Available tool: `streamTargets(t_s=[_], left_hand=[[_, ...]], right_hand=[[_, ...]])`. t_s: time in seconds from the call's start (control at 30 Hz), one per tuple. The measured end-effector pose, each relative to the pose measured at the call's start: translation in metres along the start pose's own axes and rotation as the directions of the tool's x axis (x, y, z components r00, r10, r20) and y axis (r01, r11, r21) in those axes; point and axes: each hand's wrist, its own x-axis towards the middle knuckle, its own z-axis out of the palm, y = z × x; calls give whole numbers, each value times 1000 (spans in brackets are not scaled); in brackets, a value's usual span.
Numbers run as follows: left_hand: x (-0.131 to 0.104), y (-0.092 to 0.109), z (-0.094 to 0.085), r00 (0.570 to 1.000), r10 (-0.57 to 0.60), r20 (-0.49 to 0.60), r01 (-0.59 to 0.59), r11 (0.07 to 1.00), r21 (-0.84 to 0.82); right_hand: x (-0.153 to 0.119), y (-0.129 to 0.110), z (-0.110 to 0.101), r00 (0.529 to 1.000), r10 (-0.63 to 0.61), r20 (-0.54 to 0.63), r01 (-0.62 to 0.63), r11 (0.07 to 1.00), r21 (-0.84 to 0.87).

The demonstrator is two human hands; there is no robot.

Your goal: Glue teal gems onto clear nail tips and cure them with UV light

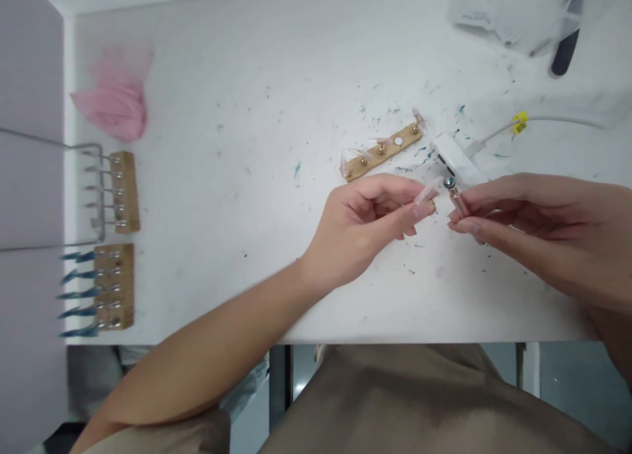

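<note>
My left hand [363, 233] pinches a small translucent nail tip [428, 191] between thumb and forefinger. A short, slim rose-gold stick [459, 204] with a round dark shiny end is in my right hand [538, 230], gripped by thumb and fingers. That end points up and sits just right of the nail tip, apart from it by a narrow gap. Beyond my left hand lies a wooden strip [405, 137] bearing metal studs, several of them topped with clear pinkish nail tips. A white box with slots [457, 159] is just behind the stick.
Two wooden blocks stand at the left edge: one [129, 191] with pale tips, one [126, 286] with blue tips. A bent metal wire [101, 197] crosses there. Pink cloth [116, 108] lies behind; a plastic bag [513, 13], dark handle [565, 52] and white cable [557, 118] are at right.
</note>
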Motion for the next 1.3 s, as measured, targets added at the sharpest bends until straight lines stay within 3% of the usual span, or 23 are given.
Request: streamTargets(t_s=[0.4, 0.9, 1.1, 1.3], left_hand=[[0, 0, -1, 1000, 8, -7, -8, 1000, -1], [0, 0, -3, 1000, -11, 1, 11, 999, 50], [0, 1, -1, 1000, 5, -6, -5, 1000, 29], [-1, 0, -1, 1000, -8, -23, 9, 999, 39]], right_hand=[[2, -6, 2, 1000, -14, -6, 14, 999, -50], [-2, -10, 2, 995, 35, 91, -28, 996, -81], [0, -8, 2, 997, 10, 70, -3, 996, -88], [-3, -1, 0, 993, -115, 12, 115, 989, -90]])
